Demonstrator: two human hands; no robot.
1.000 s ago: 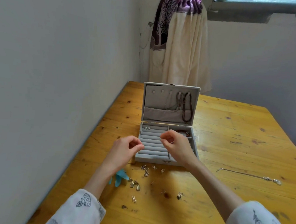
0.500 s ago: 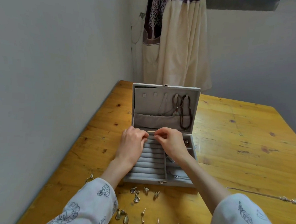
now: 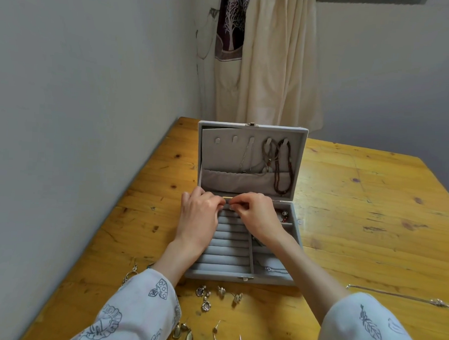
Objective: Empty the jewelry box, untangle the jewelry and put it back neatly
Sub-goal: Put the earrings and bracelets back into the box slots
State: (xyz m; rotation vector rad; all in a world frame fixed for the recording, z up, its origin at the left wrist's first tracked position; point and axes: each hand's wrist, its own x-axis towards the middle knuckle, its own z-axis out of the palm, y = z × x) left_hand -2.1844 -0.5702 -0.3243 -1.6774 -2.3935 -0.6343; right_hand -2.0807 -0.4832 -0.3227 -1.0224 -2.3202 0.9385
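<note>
Head view: left hand (image 3: pixel 199 215) and right hand (image 3: pixel 255 214), each grip pinching something too small to identify, over the far ring rolls of the open box (image 3: pixel 240 248) mid-bench; a slip risks dropping it between rolls.

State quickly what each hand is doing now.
Left hand: fingers curled, pinching something too small to identify.
Right hand: likewise, above the jewelry box.

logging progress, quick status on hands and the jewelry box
Left hand and right hand pinch something tiny over the ring rolls. Jewelry box open, necklaces hung in lid. Earrings loose on table.
</note>
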